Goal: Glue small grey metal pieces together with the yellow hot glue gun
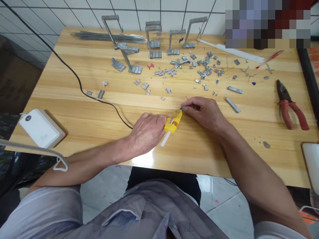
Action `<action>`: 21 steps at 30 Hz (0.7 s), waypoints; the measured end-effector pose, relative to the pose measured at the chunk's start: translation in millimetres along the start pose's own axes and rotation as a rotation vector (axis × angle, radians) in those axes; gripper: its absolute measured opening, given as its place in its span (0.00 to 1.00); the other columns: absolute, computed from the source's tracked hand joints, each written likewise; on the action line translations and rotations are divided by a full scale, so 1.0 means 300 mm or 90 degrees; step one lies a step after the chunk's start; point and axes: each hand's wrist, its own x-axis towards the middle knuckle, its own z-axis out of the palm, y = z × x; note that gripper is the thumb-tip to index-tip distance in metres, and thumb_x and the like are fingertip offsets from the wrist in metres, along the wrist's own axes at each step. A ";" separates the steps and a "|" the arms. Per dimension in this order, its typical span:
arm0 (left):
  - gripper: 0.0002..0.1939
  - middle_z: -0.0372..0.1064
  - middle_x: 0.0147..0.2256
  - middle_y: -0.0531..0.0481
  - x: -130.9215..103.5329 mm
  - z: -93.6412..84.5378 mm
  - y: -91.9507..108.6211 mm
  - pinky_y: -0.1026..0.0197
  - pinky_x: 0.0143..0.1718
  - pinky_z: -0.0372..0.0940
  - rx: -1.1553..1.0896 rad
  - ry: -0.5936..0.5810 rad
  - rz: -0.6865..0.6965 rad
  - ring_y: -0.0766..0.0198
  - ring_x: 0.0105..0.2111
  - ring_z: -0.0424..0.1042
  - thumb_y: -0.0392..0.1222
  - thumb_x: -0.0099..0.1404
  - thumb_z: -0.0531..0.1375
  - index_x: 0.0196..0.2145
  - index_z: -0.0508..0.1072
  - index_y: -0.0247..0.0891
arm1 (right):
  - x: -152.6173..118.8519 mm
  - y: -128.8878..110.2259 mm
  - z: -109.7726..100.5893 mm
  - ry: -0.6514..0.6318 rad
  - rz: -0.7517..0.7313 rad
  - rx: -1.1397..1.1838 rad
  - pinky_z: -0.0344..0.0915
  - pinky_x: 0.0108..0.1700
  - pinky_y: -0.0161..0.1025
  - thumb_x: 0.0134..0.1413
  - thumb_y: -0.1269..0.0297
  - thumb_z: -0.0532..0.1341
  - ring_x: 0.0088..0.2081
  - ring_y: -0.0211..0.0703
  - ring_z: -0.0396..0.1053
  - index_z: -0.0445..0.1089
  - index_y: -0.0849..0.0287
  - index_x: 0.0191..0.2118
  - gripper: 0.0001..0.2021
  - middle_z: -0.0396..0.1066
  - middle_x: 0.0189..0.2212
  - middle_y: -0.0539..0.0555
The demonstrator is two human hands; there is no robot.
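Note:
My left hand (149, 132) is wrapped round a yellow glue gun (174, 120) with a white glue stick (165, 138) poking from its rear end. The gun's dark nozzle points up and to the right, at the fingertips of my right hand (204, 112). Thumb and forefinger of that hand are pinched together at the nozzle; whatever they hold is too small and hidden to name. Beyond both hands, small grey metallic pieces (205, 69) lie scattered on the wooden table (82, 114). Several grey frame-like assemblies (156, 53) stand near the back.
Red-handled pliers (285, 103) and a red pen (269, 59) lie at the right. Thin grey rods (107, 37) and a white strip (239, 53) are at the back. A white power bank (42, 128) sits at the left, and a black cable (79, 81) runs to my left hand.

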 end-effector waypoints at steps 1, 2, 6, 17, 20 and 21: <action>0.07 0.84 0.45 0.41 0.000 0.001 -0.001 0.49 0.48 0.67 -0.001 -0.004 0.000 0.49 0.44 0.83 0.38 0.79 0.57 0.47 0.75 0.39 | 0.000 0.000 0.000 -0.001 0.000 -0.002 0.66 0.39 0.43 0.63 0.62 0.68 0.34 0.46 0.73 0.87 0.52 0.41 0.07 0.84 0.34 0.52; 0.07 0.84 0.44 0.42 0.000 0.001 -0.001 0.49 0.48 0.67 -0.001 -0.007 -0.001 0.49 0.43 0.83 0.38 0.79 0.57 0.47 0.75 0.39 | 0.001 0.001 0.000 -0.001 0.000 -0.004 0.66 0.39 0.43 0.63 0.62 0.68 0.34 0.46 0.74 0.87 0.51 0.41 0.07 0.84 0.34 0.52; 0.08 0.85 0.44 0.41 0.003 -0.001 -0.004 0.48 0.48 0.67 0.004 -0.022 0.004 0.48 0.44 0.83 0.39 0.80 0.56 0.48 0.76 0.38 | 0.003 0.001 0.002 -0.002 0.000 -0.011 0.67 0.40 0.44 0.63 0.62 0.68 0.34 0.46 0.74 0.87 0.51 0.41 0.07 0.84 0.34 0.52; 0.09 0.85 0.44 0.42 0.004 0.024 -0.018 0.49 0.47 0.68 -0.009 0.029 0.025 0.50 0.43 0.84 0.40 0.81 0.56 0.47 0.76 0.39 | 0.002 0.001 0.000 -0.004 -0.004 -0.010 0.67 0.40 0.44 0.64 0.61 0.68 0.34 0.46 0.74 0.87 0.51 0.41 0.07 0.84 0.35 0.52; 0.10 0.85 0.46 0.41 0.005 0.015 -0.020 0.49 0.47 0.67 -0.023 0.023 0.023 0.48 0.45 0.84 0.40 0.81 0.55 0.48 0.76 0.39 | 0.003 0.003 0.001 -0.003 -0.002 -0.006 0.67 0.40 0.43 0.64 0.61 0.68 0.34 0.46 0.74 0.87 0.51 0.41 0.08 0.84 0.35 0.52; 0.10 0.85 0.46 0.41 0.005 0.014 -0.020 0.48 0.48 0.67 -0.024 0.021 0.021 0.48 0.45 0.84 0.40 0.81 0.55 0.48 0.77 0.39 | 0.003 0.003 0.001 -0.003 -0.001 -0.004 0.67 0.40 0.43 0.64 0.62 0.68 0.34 0.46 0.73 0.87 0.51 0.41 0.08 0.84 0.35 0.52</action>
